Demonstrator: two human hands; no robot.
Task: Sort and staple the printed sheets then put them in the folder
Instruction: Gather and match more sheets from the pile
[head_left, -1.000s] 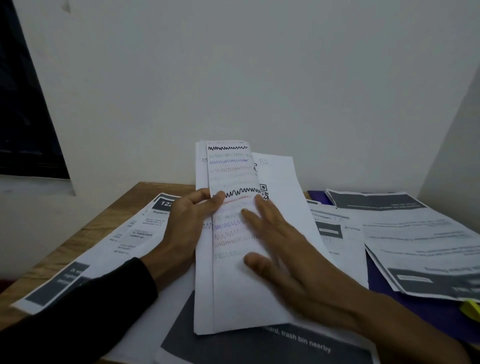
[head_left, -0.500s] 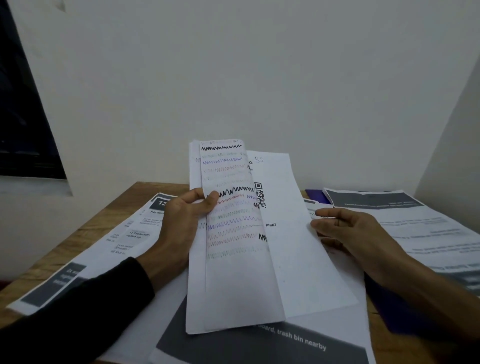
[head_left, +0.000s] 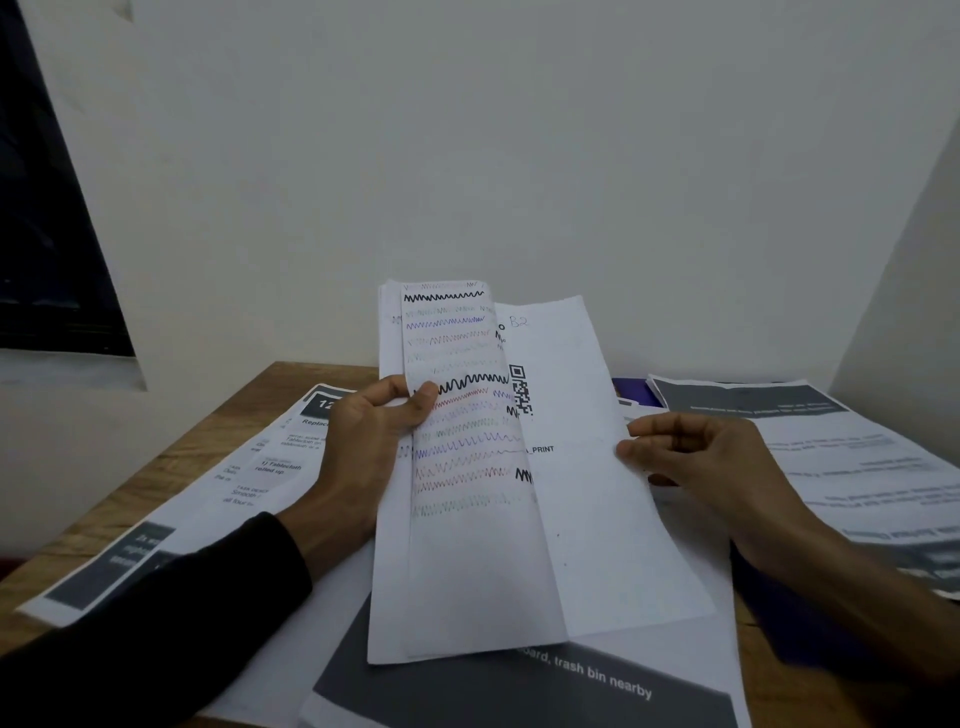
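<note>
My left hand (head_left: 371, 441) grips a folded white sheet (head_left: 478, 545) by its left edge, thumb on the front, and holds it upright over the table. The sheet's left panel carries coloured zigzag pen lines; its right panel, with a QR code and "B2", is swung open. My right hand (head_left: 696, 457) pinches that right panel's outer edge. Printed sheets lie underneath: one with a dark band (head_left: 519, 691) near me, a stack at the left (head_left: 171, 519) and a stack at the right (head_left: 841, 452). A purple folder (head_left: 779, 613) lies under the right stack. No stapler is in view.
The wooden table (head_left: 171, 462) stands against a white wall, with a corner wall close on the right. A dark window (head_left: 47, 234) is at the left. The table's left edge runs beside the left stack.
My right hand left the front of the folded sheet and moved right to its outer edge. The right panel has unfolded, showing the QR code and print. My left hand kept its grip.
</note>
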